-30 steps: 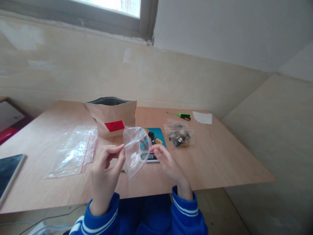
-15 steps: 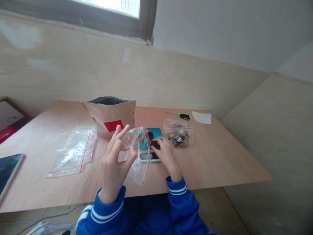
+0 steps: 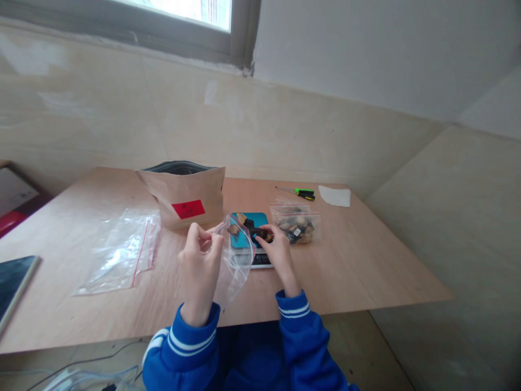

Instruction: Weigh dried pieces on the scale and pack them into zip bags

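My left hand (image 3: 199, 266) pinches the rim of an empty clear zip bag (image 3: 235, 260) with a red seal line and holds it open above the table edge. My right hand (image 3: 274, 251) is closed on dark and tan dried pieces (image 3: 260, 233) over the teal scale (image 3: 253, 224), right beside the bag's mouth. More pieces lie on the scale's platform. A filled, sealed clear bag (image 3: 296, 225) of the same dried pieces lies just right of the scale. A brown paper pouch (image 3: 185, 195) with a red label stands open behind my left hand.
A stack of empty zip bags (image 3: 120, 252) lies at the left of the wooden table (image 3: 358, 266). A green-handled screwdriver (image 3: 299, 191) and a white paper scrap (image 3: 334, 196) lie at the back right. A dark tablet (image 3: 14, 285) sits at the left edge.
My right hand let go of the bag, reached onto the scale and closed on dried pieces. My left hand now holds the bag alone, its fingers curled back from spread, and moved slightly right.
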`<state>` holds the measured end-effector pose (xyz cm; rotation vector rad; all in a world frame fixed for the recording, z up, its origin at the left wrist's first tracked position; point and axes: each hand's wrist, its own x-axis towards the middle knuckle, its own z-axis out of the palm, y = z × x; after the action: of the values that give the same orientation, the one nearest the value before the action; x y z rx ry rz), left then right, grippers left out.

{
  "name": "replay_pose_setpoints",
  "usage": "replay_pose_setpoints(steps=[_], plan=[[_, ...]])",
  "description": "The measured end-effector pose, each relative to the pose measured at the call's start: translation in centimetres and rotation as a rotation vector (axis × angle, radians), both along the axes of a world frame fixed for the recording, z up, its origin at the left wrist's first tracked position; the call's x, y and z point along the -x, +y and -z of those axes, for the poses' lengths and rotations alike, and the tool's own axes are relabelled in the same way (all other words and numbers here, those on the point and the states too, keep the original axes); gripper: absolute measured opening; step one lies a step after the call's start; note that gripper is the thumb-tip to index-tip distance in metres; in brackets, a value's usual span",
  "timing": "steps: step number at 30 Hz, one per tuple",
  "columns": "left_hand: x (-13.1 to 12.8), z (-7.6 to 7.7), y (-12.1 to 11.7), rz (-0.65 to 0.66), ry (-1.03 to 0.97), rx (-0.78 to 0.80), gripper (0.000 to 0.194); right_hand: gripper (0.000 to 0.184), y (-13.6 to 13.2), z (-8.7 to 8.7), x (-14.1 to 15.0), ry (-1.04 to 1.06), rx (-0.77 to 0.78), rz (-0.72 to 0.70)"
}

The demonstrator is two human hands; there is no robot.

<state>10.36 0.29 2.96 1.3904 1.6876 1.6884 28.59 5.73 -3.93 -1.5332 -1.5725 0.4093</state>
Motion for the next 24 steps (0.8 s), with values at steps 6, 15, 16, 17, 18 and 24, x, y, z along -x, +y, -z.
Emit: replay_pose_setpoints(steps=[6,15,16,17,18,24], plan=[[-0.1,1.1,0.5,-0.022,-0.071,0.015,0.024,0.028,0.1,0.3,-0.1,0.288,0.025,0.041],[-0.3,1.3,0.8,-0.063,-0.013,0.037,0.022,0.03,0.9,0.6,0.0,0.382,0.003,0.099],[-0.3,1.4,0.9,-0.065,-0.009,0.037,0.022,0.031,0.8,0.4,0.0,0.407,-0.001,0.096],[-0.3,1.5,0.9,-0.066,-0.005,0.035,0.022,0.033,0.7,0.1,0.1,0.448,-0.005,0.092],[-0.4,1.6,0.9,-0.066,0.0,0.033,0.021,0.035,0.6,-0.3,0.1,0.505,-0.012,0.086],[-0.9,2.0,0.8,-0.064,0.063,0.061,0.02,0.037,-2.0,-4.9,1.8,0.748,-0.085,0.042]])
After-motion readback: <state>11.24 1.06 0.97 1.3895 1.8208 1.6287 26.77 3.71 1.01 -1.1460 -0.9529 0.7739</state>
